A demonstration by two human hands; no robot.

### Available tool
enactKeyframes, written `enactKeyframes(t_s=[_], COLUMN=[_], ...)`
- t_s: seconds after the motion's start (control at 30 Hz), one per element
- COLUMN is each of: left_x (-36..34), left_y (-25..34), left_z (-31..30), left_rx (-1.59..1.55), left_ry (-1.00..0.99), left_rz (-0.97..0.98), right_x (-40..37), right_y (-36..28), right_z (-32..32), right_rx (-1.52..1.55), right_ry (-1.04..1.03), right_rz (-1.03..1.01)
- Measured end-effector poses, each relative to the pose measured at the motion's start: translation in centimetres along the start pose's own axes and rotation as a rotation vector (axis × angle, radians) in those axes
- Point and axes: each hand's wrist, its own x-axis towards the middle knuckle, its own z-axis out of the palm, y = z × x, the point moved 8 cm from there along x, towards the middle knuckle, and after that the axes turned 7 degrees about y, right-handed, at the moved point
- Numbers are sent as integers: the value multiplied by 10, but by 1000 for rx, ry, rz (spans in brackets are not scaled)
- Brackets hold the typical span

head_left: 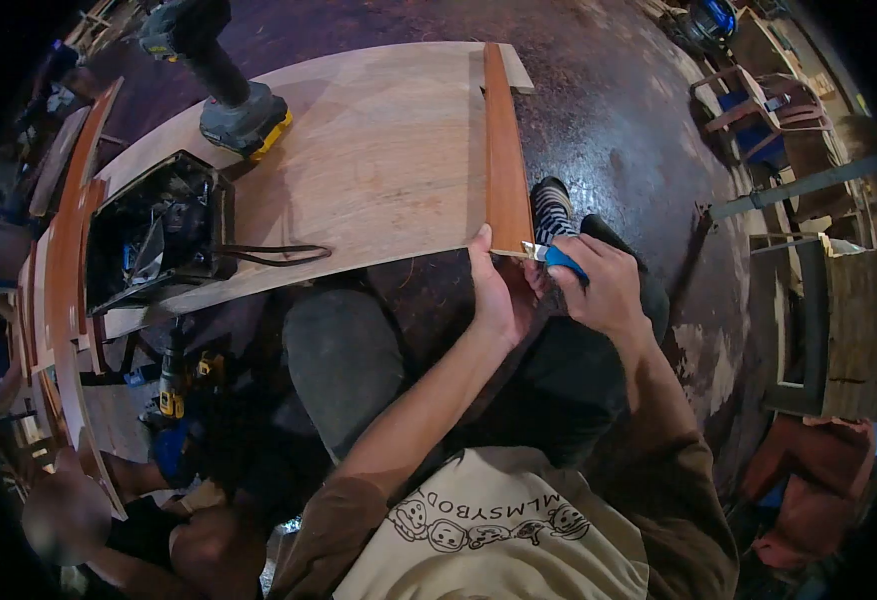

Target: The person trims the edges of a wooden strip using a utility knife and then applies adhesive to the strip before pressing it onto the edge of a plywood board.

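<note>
My right hand [607, 285] is closed around a blue utility knife [565, 262]. The metal tip of the knife meets the near end of a reddish-brown wooden strip [507, 150]. That strip lies along the right side of a pale plywood panel [379, 150]. At the same near corner, my left hand [502, 295] grips the strip's end, with its thumb on top and its other fingers underneath, partly hidden.
On the panel stand a cordless drill [234, 110] and a black open box [159, 235] with a dark cord [279, 252]. Another person [199, 540] sits at lower left near a yellow drill [171, 385]. Wooden frames [769, 115] stand at right.
</note>
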Motion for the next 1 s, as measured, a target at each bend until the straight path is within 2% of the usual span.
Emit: enactKeyframes(t_s=[0.07,0.17,0.27,0.33,0.4,0.43,0.5,0.53,0.7,0.77,0.87,1.0], left_x=[0,-1,-4,-17,-17,-17,-13,-18,-19,-16,-16,-21], left_y=[1,4,1,2,-2,-3,-3,3,19,19,21,28], left_z=[0,7,8,5,-4,-5,-4,3,-1,-6,-6,-6], left_rx=[-21,9,-25,-66,-1,53,-45,-56,-31,-38,-19,106], left_ry=[7,-114,-52,152,80,18,-21,-25,-24,-35,-21,25], left_rz=[0,36,6,44,61,71,17,11,61,54,96,206], right_x=[4,8,14,22,35,41,41,39,15,9,1,-10], right_y=[0,2,10,27,73,79,104,104,47,14,-12,-19], right_z=[-1,0,2,2,-2,0,-11,-11,-7,-5,-3,2], right_rx=[1,-3,-15,-22,-145,-142,31,83,138,176,98,39], right_ry=[-8,-30,3,47,45,36,124,92,154,102,-11,-107], right_rz=[-12,-15,-6,-3,128,122,373,459,395,210,130,147])
